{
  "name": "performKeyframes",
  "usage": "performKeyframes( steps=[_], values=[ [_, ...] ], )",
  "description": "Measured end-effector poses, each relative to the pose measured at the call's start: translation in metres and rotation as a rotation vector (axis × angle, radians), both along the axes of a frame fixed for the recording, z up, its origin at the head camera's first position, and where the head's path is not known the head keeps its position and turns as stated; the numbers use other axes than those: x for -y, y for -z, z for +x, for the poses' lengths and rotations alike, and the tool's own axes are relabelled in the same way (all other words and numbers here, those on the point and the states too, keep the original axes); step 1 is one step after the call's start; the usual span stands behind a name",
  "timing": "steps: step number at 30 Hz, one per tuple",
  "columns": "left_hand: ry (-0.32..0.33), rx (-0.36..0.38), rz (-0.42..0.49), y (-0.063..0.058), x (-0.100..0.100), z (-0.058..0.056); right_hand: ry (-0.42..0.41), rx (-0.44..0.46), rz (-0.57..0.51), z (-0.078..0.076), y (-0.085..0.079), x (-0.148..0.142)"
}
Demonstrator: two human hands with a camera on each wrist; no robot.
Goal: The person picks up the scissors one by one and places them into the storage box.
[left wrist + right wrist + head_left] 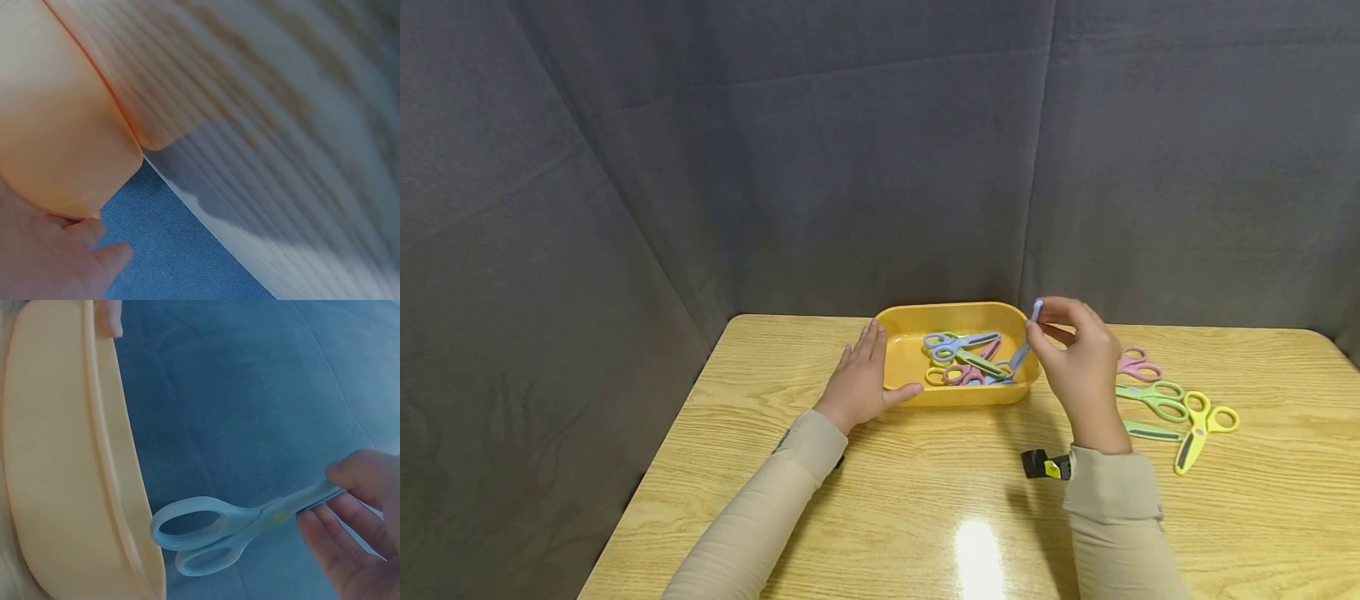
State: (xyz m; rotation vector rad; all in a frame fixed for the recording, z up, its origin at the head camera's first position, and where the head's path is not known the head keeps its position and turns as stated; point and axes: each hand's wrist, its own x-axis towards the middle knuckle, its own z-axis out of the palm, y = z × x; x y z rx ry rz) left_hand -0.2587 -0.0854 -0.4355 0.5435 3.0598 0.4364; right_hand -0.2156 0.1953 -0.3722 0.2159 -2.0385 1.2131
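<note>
My left hand [859,379] rests on the left end of a yellow bin [955,397], fingers lying straight along its rim and thumb extended at the front edge. In the left wrist view, the fingers [84,234] touch the bin's rim. At the bin's right end, my right hand [1082,358] pinches a pair of blue scissors [250,525] by the blade end. Their handle loops point toward the bin in the right wrist view. Inside the bin lie several scissors, among them a blue pair [958,343] on top and a pink pair [961,373].
On the table [865,533] to the right lie pink scissors [1140,365], green scissors [1157,398] and yellow scissors [1202,429]. Another green blade [1152,431] shows beside my right wrist. A dark grey curtain [880,183] hangs behind the table.
</note>
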Motion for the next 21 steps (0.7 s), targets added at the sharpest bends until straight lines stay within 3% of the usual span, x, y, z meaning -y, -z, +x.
performKeyframes(
  steps=[21],
  values=[
    [-0.003, -0.006, -0.008, 0.001, 0.000, -0.002, -0.106, 0.201, -0.042, -0.006, 0.014, 0.015]
  ],
)
